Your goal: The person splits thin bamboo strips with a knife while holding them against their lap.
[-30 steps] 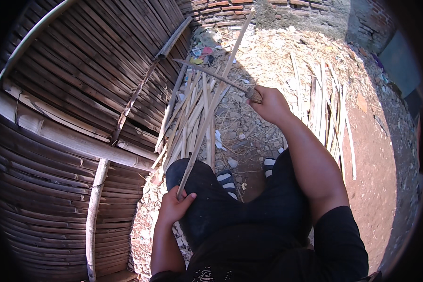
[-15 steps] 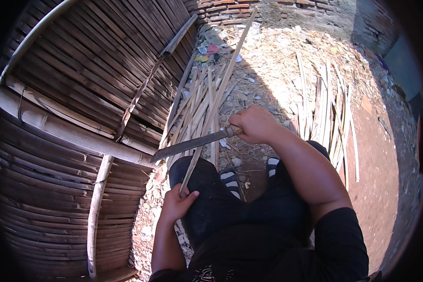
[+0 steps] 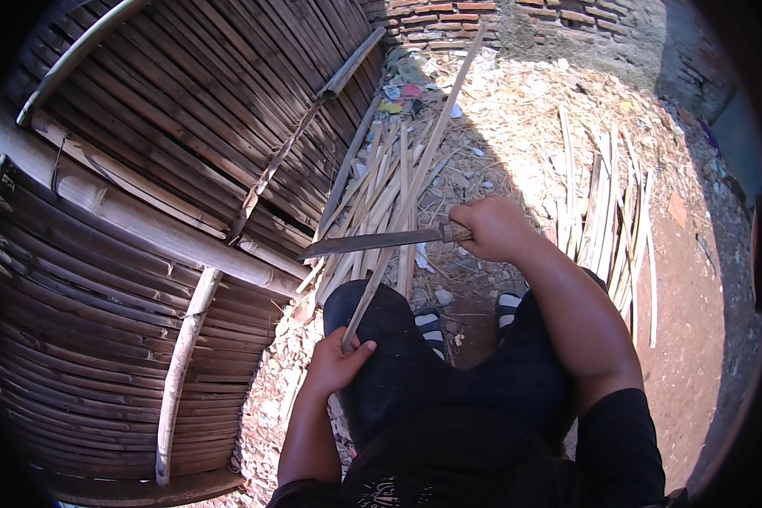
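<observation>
My right hand (image 3: 493, 227) is closed round the handle of a machete (image 3: 372, 244), whose long dark blade points left and lies across a bamboo strip (image 3: 436, 152). I cannot tell whether blade and strip touch. My left hand (image 3: 339, 362) grips the near end of that strip beside my left knee, with the thumb stretched along it. From there the strip slants up and away to the right, its far end close to the brick wall. Below the blade, a pile of split bamboo strips (image 3: 379, 190) lies on the ground.
To the left stands a bamboo slat wall (image 3: 178, 110) with a thick bamboo beam (image 3: 135, 213). More bamboo strips (image 3: 605, 203) lie on the right. A brick wall (image 3: 440, 21) closes the far side. Straw and litter (image 3: 516, 102) cover the ground ahead; bare soil (image 3: 686, 288) is at right.
The machete has swung to a flatter angle, its tip raised and a little farther along the strip. My left hand keeps its hold. The whole view has shifted slightly.
</observation>
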`<state>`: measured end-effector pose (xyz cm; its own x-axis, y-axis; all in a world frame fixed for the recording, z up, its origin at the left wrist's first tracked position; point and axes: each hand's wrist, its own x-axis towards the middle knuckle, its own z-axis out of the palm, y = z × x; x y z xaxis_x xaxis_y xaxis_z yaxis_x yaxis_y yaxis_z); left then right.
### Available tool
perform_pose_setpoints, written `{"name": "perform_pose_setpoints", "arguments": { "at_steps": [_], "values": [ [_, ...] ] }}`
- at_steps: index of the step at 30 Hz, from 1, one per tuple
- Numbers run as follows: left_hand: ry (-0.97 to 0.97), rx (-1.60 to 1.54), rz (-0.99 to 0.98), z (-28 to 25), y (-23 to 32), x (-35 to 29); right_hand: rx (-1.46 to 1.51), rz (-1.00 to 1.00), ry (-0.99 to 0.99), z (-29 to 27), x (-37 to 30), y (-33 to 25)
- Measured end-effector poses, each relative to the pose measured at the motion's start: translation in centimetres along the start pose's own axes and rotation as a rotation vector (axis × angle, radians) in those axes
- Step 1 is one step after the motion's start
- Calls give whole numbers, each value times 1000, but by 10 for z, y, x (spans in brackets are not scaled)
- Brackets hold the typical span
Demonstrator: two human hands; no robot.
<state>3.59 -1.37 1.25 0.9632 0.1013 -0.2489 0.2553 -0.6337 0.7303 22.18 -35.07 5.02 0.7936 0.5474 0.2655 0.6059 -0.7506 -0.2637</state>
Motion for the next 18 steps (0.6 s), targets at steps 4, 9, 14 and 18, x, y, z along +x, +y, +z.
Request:
{"name": "perform_pose_setpoints", "arguments": {
  "at_steps": [4,9,14,18],
  "values": [
    [-6,44,19,-1,-6,1,-54,-220,-105,2,3,-27],
    [39,59,52,-2,-2,-1,66,50,37,-1,5,-3],
    [7,57,50,-2,2,1,246,500,247,-12,2,34],
    [18,75,62,0,1,1,171,380,177,-10,-2,30]
  ]
}}
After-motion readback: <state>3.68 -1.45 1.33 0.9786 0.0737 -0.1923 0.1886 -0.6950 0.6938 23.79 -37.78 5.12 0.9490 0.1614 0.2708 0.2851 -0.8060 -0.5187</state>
